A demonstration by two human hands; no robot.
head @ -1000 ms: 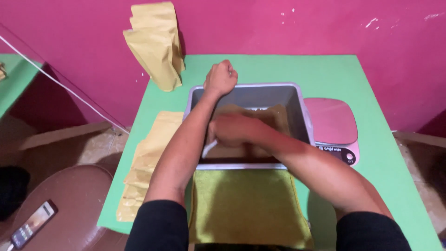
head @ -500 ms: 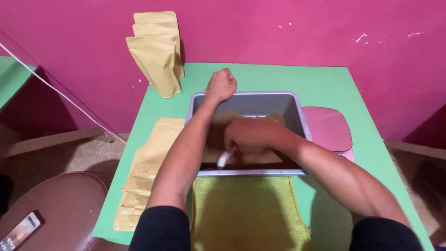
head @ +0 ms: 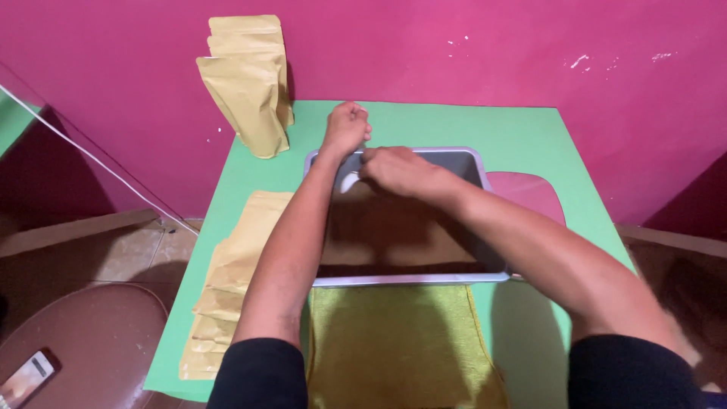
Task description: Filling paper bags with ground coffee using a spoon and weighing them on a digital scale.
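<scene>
My left hand [head: 346, 129] is a closed fist resting at the far left corner of a grey metal tray [head: 409, 280]. I cannot see whether it holds anything. My right hand [head: 397, 170] reaches across the tray's far end, close to the left hand, with its fingers pinched on a small white scoop [head: 350, 182]. The scoop hangs just inside the tray's far left corner. Dark brown material lies in the shadowed tray under my forearms.
A yellow-green cloth [head: 394, 348] lies in front of the tray on the green table [head: 522, 129]. Brown paper pouches [head: 250, 83] stand at the back left, and flat pouches [head: 235, 280] are stacked along the left edge. A pink scale [head: 534, 193] sits to the right. A phone [head: 26, 375] lies lower left.
My right hand has lifted from the middle of the tray and moved to its far left corner, beside the left fist. The left hand has stayed at the corner.
</scene>
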